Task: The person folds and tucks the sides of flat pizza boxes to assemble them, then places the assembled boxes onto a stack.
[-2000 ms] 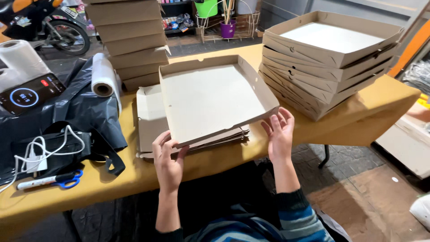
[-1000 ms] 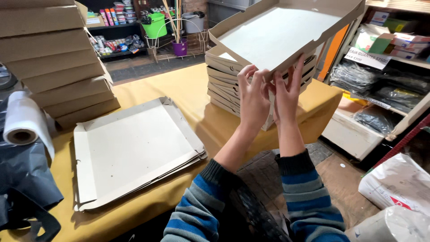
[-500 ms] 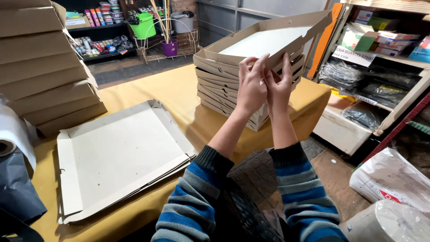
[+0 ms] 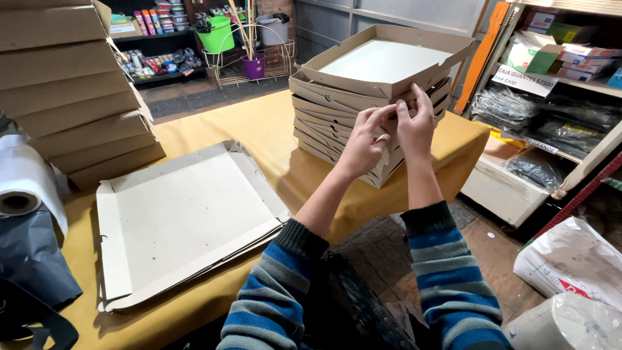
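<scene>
Comparing with the earlier frames: the folded pizza-box tray [image 4: 389,61] sat at the desk's near edge in front of the person two seconds back; now it tops the stack of folded trays [image 4: 343,129] at the desk's right end. Both hands went with it and have dropped slightly since half a second ago, so the tray looks seated and the near corner is what's being handled.

Desk [image 4: 259,123]: mustard-yellow cover, runs left to right across view.
- Back-left corner: tall stack of closed brown boxes [image 4: 78,84].
- Near edge, centre-left: pile of flat unfolded blanks [image 4: 181,214], pale inner face up, flaps splayed. Untouched, same spot as earlier.
- Left edge: roll of white plastic film [image 4: 26,178] on a dark plastic sheet [image 4: 32,259].

Hands:
- left hand [image 4: 363,142]: fingers curled narrow, pinching at the top tray's near corner flap.
- right hand [image 4: 414,123]: same corner, fingers bent and close together, touching the flap and the left fingertips. Can't tell whether it grips card or just presses.

Off-desk, right side:
- Shelving with grey bagged goods [image 4: 551,116]; a white rectangular sign card [image 4: 525,79] with dark lettering hangs off the shelf edge.
- Coloured cartons [image 4: 551,35], green and white, on the upper shelf.
- White sacks [image 4: 570,266] with red print on the floor, lower right.

Back of room: green bucket [image 4: 217,32], purple pot [image 4: 254,65], both in a wire stand.
</scene>
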